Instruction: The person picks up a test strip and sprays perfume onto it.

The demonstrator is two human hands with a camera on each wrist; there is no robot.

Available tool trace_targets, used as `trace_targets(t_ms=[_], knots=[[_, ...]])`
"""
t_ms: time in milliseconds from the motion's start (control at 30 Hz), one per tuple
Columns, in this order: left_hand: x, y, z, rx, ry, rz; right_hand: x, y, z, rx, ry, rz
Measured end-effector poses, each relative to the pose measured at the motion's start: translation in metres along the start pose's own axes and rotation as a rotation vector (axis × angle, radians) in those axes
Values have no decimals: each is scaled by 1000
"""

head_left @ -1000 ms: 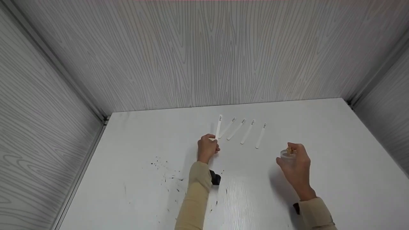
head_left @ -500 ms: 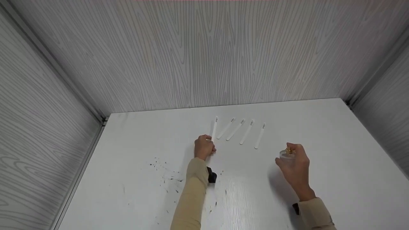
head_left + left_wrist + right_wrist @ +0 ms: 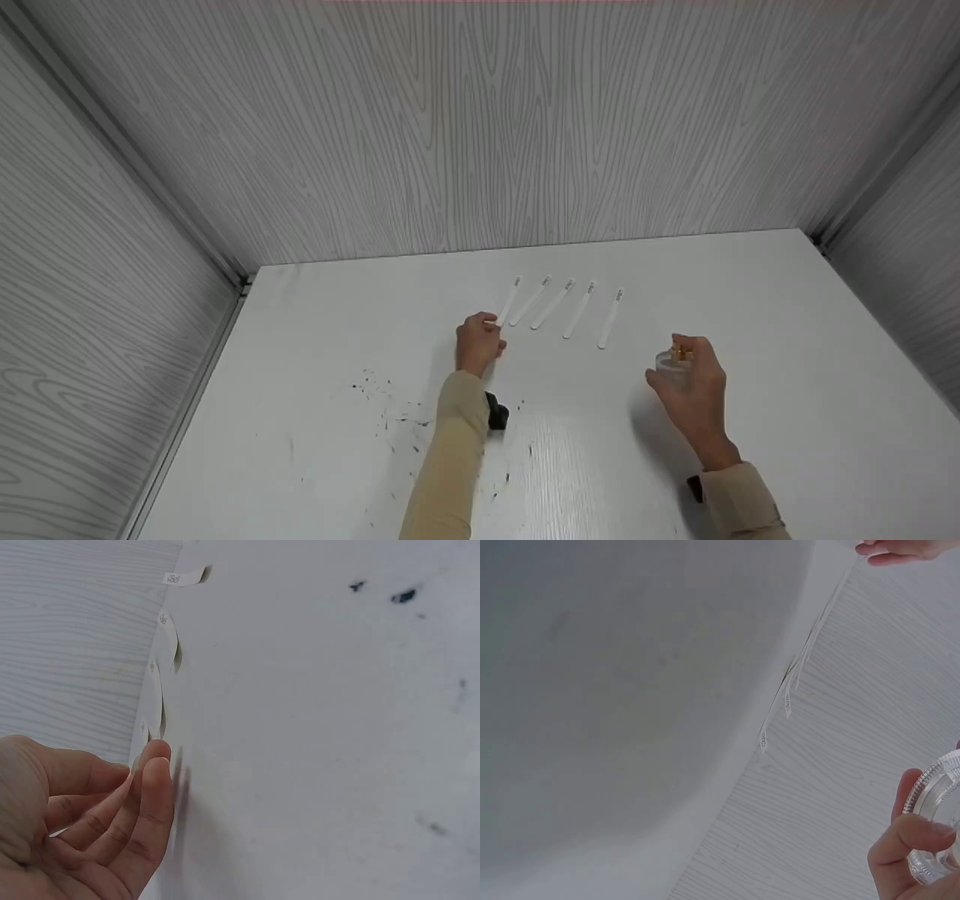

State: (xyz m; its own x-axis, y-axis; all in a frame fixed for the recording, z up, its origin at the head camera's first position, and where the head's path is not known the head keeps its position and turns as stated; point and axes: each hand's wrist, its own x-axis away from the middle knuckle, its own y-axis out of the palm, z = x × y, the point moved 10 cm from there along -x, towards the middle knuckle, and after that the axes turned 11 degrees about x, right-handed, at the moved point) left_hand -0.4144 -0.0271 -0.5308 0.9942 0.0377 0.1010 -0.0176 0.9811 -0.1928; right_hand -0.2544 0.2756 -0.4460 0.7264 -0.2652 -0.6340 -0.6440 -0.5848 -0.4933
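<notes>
My left hand [image 3: 478, 345] pinches the near end of the leftmost white paper test strip [image 3: 510, 298], which lies tilted on the table. In the left wrist view, the thumb and fingers [image 3: 154, 784] close together and hide much of that strip. My right hand [image 3: 697, 397] holds a round, clear glass perfume bottle [image 3: 673, 366] with a gold-coloured spray top [image 3: 681, 352], raised over the table. Part of the bottle's ridged glass [image 3: 930, 799] shows in the right wrist view, cut off by the frame edge. Several more test strips [image 3: 577, 315] fan out to the right, printed ends at the back.
The white table [image 3: 787, 337] has dark specks and marks [image 3: 405, 420] left of and near the left forearm. A grey wood-grain panel [image 3: 480, 135] rises behind it, with further panels [image 3: 67, 300] at both sides. Black wrist devices [image 3: 497, 412] sit below the sleeves.
The leftmost strip has moved left and down and now lies tilted like its neighbours, more of it showing. My left hand has shifted slightly left. The right hand keeps holding the bottle almost still.
</notes>
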Motion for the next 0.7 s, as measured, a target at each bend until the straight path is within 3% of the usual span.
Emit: trace_targets(t_ms=[333, 700], knots=[[9, -2, 13, -5, 44, -3, -2, 2, 1, 7, 19, -22], [27, -2, 23, -10, 105, -56, -4, 4, 5, 7, 28, -63]])
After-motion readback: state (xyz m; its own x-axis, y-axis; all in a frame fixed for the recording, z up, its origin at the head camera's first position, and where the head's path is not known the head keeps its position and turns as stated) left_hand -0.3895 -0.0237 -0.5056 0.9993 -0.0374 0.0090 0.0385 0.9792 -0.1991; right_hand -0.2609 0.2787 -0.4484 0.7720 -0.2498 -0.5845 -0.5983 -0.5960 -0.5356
